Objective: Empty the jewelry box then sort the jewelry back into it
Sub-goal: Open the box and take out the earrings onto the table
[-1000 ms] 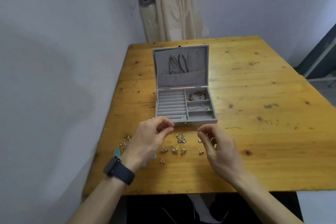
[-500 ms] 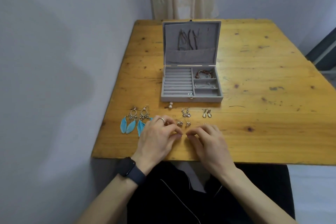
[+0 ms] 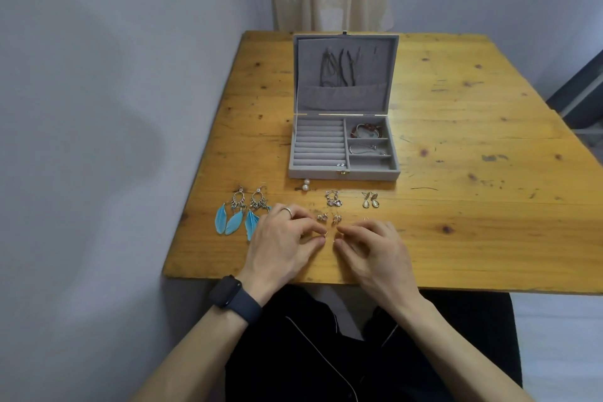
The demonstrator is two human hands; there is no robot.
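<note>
Finds left hand point(image 3: 284, 240) and right hand point(image 3: 375, 248) at the near table point(image 3: 456, 238) edge, fingertips almost meeting. Notes left fingers point(image 3: 310, 229) curled, pinching a gold stud point(image 3: 326, 233); cannot tell whether the curled right holds anything. Places jewelry box point(image 3: 313, 174) straight ahead beyond loose earrings point(image 3: 332, 199), well apart, lid up, long axis crosswise, ring rolls point(image 3: 318, 143) on its left half. Judges left hand nearer those rolls.
</note>
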